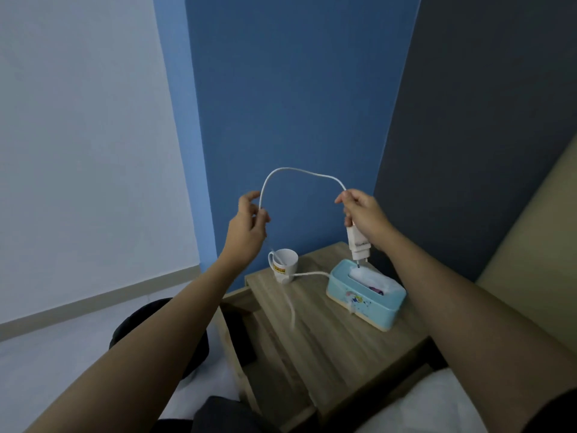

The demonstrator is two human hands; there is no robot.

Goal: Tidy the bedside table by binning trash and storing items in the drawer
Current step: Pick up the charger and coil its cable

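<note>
Nearest me, the wooden drawer (274, 367) of the pale wood-grain bedside table (327, 339) stands pulled out on the table's left side. Left of it, a dark rounded shape (156, 332) sits on the floor; I cannot tell what it is.

Toward the table's right edge lies a light-blue plastic tissue box (368, 310) with a small cartoon print on its front and white tissue at the opening. At the back left corner stands a white ceramic mug (285, 265). Its yellow label seems to read "JOTUN".

Above the table, both hands are raised. My left hand (249, 223) pinches the thin white charger cable (299, 171), and my right hand (363, 214) grips it just above the white plug adapter (357, 245). The cable arches between them, and its blurred slack trails down past the mug. The adapter hangs prongs-down over the tissue box's back end — its grey print is too small to read.
</note>
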